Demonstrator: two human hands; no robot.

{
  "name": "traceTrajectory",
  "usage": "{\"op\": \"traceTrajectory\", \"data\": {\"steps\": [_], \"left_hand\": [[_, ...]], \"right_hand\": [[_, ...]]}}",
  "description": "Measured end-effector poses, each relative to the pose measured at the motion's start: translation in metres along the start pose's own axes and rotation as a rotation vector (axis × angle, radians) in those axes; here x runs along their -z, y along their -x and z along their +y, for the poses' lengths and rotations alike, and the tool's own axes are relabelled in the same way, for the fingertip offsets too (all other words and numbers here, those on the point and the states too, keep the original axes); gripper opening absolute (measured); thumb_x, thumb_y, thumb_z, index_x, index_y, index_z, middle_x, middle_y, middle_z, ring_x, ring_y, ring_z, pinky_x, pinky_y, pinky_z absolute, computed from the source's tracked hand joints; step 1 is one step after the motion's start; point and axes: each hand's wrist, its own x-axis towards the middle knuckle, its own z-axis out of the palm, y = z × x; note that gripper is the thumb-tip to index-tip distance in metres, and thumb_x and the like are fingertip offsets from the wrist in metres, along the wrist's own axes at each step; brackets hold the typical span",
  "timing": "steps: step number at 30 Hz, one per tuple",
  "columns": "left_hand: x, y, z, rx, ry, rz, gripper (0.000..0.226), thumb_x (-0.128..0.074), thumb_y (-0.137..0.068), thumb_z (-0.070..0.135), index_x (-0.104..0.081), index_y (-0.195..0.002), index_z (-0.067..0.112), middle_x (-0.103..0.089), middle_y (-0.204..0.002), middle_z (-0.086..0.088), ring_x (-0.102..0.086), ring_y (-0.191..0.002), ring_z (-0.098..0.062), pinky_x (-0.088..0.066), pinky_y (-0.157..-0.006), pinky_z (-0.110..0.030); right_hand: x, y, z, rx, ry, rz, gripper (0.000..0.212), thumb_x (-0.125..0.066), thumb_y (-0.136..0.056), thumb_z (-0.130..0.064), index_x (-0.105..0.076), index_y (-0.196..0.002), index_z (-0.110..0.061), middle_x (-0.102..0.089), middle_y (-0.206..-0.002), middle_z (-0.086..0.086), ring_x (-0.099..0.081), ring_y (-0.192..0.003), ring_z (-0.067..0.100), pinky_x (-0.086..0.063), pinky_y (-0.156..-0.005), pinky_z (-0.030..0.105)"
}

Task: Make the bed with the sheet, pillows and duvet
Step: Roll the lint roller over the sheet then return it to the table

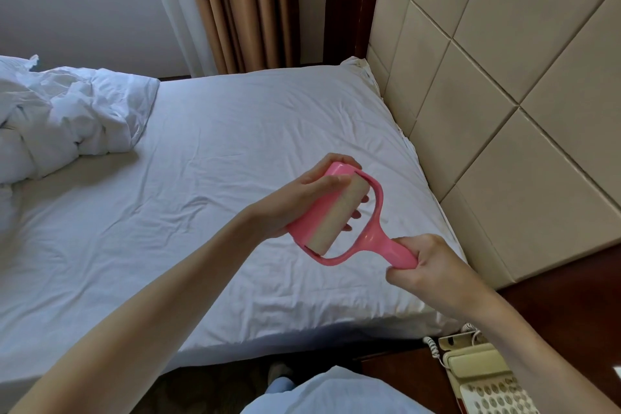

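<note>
Starting at the left edge of the bed (100,296), we find the white duvet (64,111) bunched in a crumpled heap, lying on the sheet (235,131). The sheet is spread flat over the mattress, lightly creased, and reaches the far right corner beside the padded headboard (487,94).

Above the sheet, near the bed's right edge, we hold a pink lint roller (339,215) with both hands. Our left hand (302,198) wraps around the pink cover on the roller's drum, fingers curled behind it and thumb on the near side; the cream roll shows past the cover's edge. Our right hand (433,265) grips the roller's handle in a closed fist.

Behind the bed's far edge hang a brown curtain (242,7) and a pale sheer one. At the lower right, past the bed's near right corner, a cream telephone (484,376) with a coiled cord sits on a dark wooden nightstand (396,376). We see no pillows in this view.
</note>
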Motion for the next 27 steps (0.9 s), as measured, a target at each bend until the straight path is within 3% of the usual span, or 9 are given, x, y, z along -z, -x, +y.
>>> {"op": "traceTrajectory", "data": {"steps": [4,14,17,21,24,27], "left_hand": [[-0.004,-0.008,0.004,0.008,-0.092,0.088,0.034,-0.048,-0.099,0.026,-0.043,-0.133,0.028,-0.066,-0.112,-0.015,-0.065,-0.092,-0.03,-0.053,-0.084,-0.049],[0.0,-0.025,-0.048,0.211,-0.074,0.151,0.039,-0.047,-0.099,0.039,-0.054,-0.126,0.011,-0.067,-0.115,-0.013,-0.066,-0.093,-0.027,-0.052,-0.081,-0.04],[0.001,-0.029,-0.077,0.281,-0.186,0.215,0.038,-0.04,-0.1,0.046,-0.062,-0.118,0.02,-0.067,-0.111,-0.006,-0.064,-0.095,-0.018,-0.049,-0.084,-0.031],[0.004,-0.035,-0.12,0.254,-0.136,0.4,0.029,-0.041,-0.102,0.029,-0.06,-0.122,0.021,-0.064,-0.121,0.005,-0.06,-0.111,-0.015,-0.046,-0.095,-0.032],[0.0,-0.04,-0.141,0.244,-0.032,0.552,0.025,-0.043,-0.1,0.019,-0.063,-0.115,0.021,-0.067,-0.115,0.006,-0.062,-0.107,-0.014,-0.045,-0.093,-0.03],[-0.008,-0.044,-0.161,0.255,-0.034,0.603,0.025,-0.043,-0.098,0.014,-0.063,-0.112,0.021,-0.069,-0.112,0.004,-0.064,-0.104,-0.014,-0.046,-0.091,-0.03]], "right_hand": [[0.003,-0.005,0.002,-0.025,-0.012,0.003,0.042,-0.06,-0.075,0.0,-0.027,-0.056,-0.016,-0.022,-0.05,-0.01,-0.02,-0.046,0.009,-0.019,-0.045,0.021],[-0.013,-0.015,0.046,-0.142,0.009,-0.023,0.045,-0.06,-0.074,-0.003,-0.023,-0.055,-0.019,-0.023,-0.048,-0.012,-0.021,-0.048,0.01,-0.019,-0.05,0.025],[-0.017,-0.013,0.071,-0.201,0.015,0.002,0.044,-0.061,-0.074,-0.003,-0.024,-0.055,-0.019,-0.023,-0.046,-0.012,-0.02,-0.047,0.008,-0.018,-0.049,0.024],[-0.031,-0.001,0.111,-0.267,0.015,0.033,0.041,-0.062,-0.074,-0.008,-0.029,-0.053,-0.02,-0.027,-0.05,-0.01,-0.024,-0.049,0.008,-0.02,-0.052,0.028],[-0.05,0.009,0.146,-0.326,0.037,0.089,0.038,-0.063,-0.073,-0.008,-0.033,-0.053,-0.018,-0.032,-0.05,-0.006,-0.029,-0.049,0.01,-0.024,-0.053,0.031],[-0.067,0.02,0.18,-0.37,0.077,0.147,0.033,-0.064,-0.071,-0.01,-0.04,-0.052,-0.02,-0.038,-0.048,-0.003,-0.034,-0.049,0.014,-0.028,-0.051,0.033]]}}
